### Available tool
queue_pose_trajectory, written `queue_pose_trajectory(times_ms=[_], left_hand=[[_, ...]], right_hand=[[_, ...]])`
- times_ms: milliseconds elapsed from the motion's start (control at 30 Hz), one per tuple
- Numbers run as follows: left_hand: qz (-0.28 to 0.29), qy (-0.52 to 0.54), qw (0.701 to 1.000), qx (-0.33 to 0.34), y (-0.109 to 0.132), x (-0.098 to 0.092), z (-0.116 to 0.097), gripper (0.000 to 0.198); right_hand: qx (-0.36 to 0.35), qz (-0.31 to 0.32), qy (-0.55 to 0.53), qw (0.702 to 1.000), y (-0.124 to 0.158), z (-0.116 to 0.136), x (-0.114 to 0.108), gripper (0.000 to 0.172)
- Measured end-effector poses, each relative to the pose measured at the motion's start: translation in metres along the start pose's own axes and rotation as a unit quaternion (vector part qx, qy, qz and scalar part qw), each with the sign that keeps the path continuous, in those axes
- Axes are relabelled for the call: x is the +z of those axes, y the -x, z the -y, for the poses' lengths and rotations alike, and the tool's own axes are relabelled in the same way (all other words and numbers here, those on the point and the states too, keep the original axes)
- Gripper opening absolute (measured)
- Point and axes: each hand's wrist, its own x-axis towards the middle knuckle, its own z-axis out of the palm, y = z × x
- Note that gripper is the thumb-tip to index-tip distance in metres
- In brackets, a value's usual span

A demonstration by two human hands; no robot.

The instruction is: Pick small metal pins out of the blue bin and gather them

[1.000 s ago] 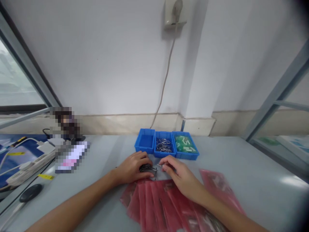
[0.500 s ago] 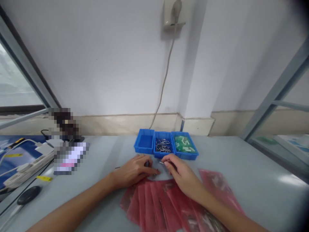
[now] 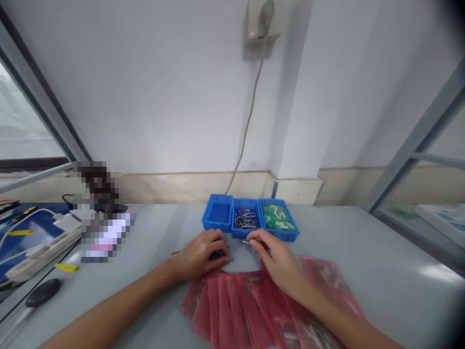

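Note:
My left hand (image 3: 199, 253) rests on the grey table, fingers curled over a small dark bunch of metal pins (image 3: 219, 254). My right hand (image 3: 278, 258) is just to the right, pinching one thin metal pin (image 3: 246, 241) between thumb and forefinger near the front of the middle blue bin (image 3: 245, 220), which holds several metal pins. The left blue bin (image 3: 218, 216) looks empty; the right blue bin (image 3: 279, 218) holds green and white parts. Fanned red plastic bags (image 3: 240, 305) lie under my wrists.
A white power strip (image 3: 39, 249) with cables and a black round object (image 3: 39, 292) lie at the left. A blurred-out item (image 3: 105, 235) sits left of my hands. A cable (image 3: 250, 111) runs down the wall from a socket behind the bins.
My right hand has moved slightly up toward the middle bin with the pin. My left hand's fingers have curled back, showing the dark bunch again.

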Motion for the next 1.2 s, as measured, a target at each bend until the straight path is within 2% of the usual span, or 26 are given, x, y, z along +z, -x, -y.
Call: queue_pose_trajectory(times_ms=[167,333,467,733,1033,1200], left_hand=[[-0.001,-0.009,1.000,0.000,0.0002,0.0022,0.0038,0.011],[-0.002,-0.008,1.000,-0.005,0.0005,0.0019,0.0031,0.011],[0.000,-0.002,1.000,-0.001,-0.0009,0.0003,0.0010,0.010],[0.004,-0.009,1.000,-0.007,-0.0022,0.0000,0.0012,0.010],[-0.003,-0.021,1.000,-0.007,-0.0018,0.0008,0.0005,0.016],[-0.007,-0.024,1.000,-0.007,-0.0001,0.0038,0.0049,0.019]], right_hand=[[0.002,-0.006,0.002,1.000,0.0004,-0.0023,0.0021,0.025],[-0.049,-0.011,0.007,0.999,-0.0006,-0.0054,0.0030,0.027],[-0.049,0.002,0.008,0.999,0.0001,-0.0076,0.0025,0.031],[-0.047,0.021,-0.010,0.999,-0.0012,-0.0091,0.0019,0.028],[-0.028,0.015,-0.046,0.998,-0.0005,-0.0033,-0.0015,0.012],[-0.024,-0.012,-0.081,0.996,-0.0014,-0.0016,-0.0050,0.009]])
